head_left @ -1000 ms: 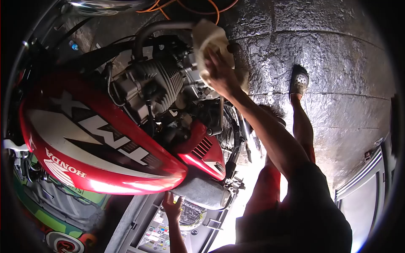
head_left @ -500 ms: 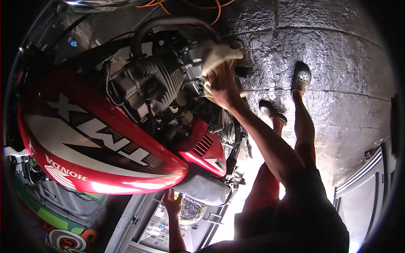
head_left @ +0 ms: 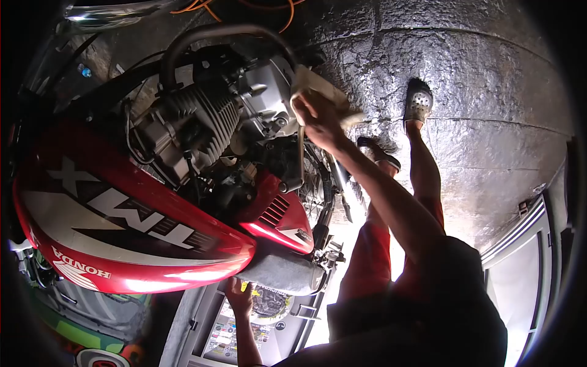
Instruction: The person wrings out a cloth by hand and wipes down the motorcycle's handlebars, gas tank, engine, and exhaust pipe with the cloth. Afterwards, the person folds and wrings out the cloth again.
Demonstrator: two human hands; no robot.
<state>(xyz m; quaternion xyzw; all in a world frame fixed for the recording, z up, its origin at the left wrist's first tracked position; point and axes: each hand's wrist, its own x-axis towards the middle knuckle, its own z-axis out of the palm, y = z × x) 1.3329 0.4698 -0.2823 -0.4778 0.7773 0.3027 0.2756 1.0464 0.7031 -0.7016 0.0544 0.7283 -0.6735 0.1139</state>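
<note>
A pale cloth (head_left: 318,88) is bunched in my right hand (head_left: 319,121), whose fingers are closed round it. The hand is at the end of the grey engine case (head_left: 266,88), by the rear side of the finned cylinder. Part of the cloth hangs loose toward the floor. My left hand (head_left: 239,296) rests at the edge of the motorcycle seat (head_left: 278,272), just past the end of the red fuel tank (head_left: 140,214). Its visible fingers are apart; the fingertips are partly hidden against the seat edge.
A red side cover (head_left: 278,211) lies between engine and seat. The curved exhaust pipe (head_left: 226,29) arches over the engine. Orange cable (head_left: 211,9) lies on the wet-looking floor (head_left: 477,67). My clogs (head_left: 419,101) stand on it. A white-framed panel (head_left: 516,269) is at right.
My right hand has shifted along the engine case with the cloth, baring more of the grey case. The whole view has drifted slightly; my left hand stays at the seat edge.
</note>
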